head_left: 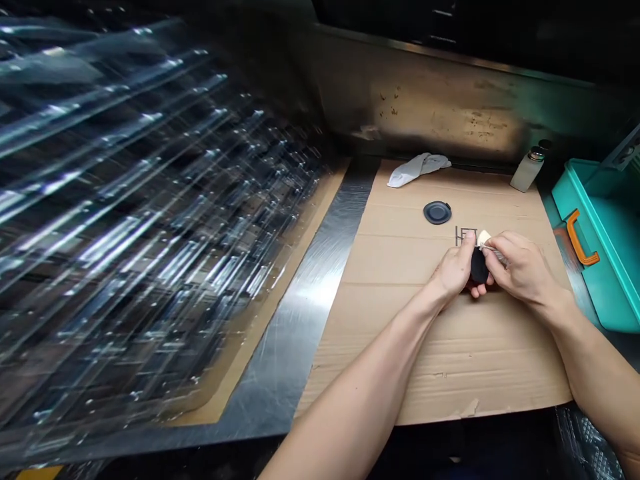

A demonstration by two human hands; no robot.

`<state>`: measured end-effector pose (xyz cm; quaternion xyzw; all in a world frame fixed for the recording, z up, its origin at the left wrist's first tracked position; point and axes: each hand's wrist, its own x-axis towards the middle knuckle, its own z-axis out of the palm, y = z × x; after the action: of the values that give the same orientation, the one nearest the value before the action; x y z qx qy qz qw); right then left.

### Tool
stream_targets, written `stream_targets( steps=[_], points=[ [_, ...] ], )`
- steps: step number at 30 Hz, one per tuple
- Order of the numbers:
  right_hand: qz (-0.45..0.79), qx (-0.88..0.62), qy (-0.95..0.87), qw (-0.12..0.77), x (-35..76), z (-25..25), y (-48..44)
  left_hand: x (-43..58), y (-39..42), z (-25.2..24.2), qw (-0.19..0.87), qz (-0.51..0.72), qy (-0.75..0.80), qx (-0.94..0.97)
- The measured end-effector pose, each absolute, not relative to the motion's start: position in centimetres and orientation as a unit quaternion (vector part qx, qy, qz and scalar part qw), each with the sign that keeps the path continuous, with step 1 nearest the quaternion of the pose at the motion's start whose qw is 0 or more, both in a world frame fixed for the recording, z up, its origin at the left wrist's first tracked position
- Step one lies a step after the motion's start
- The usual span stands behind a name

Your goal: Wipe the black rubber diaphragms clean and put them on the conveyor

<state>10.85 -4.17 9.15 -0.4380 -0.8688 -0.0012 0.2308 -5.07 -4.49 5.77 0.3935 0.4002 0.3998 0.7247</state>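
Observation:
My left hand (455, 268) is closed around a black, rounded part (479, 268), with the thumb along its upper side and fingertips showing beneath. My right hand (520, 267) pinches a small cream-white piece (484, 238) at the top edge of the black part; its exact kind is hard to tell. A thin pale edge shows by the right fingers. Both hands are over a cardboard sheet (390, 267). Beyond them lies a dark, rounded flat piece (437, 213), like a lid or shallow cover.
A crumpled white cloth (419, 169) lies at the cardboard's far edge. A bottle with a metal top (529, 169) stands back right. At right is a teal box (605, 267) with an orange handle (581, 243). Stacked clear plastic trays (150, 213) fill the left.

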Motion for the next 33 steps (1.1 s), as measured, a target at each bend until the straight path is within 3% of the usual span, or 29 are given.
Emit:
stream_targets(
  steps=[33],
  points=[
    [-0.051,-0.414,-0.881,0.222,11.4,8.4,-4.0,-4.9,-5.1,5.9,0.672,0.382,0.450,0.448]
  ],
)
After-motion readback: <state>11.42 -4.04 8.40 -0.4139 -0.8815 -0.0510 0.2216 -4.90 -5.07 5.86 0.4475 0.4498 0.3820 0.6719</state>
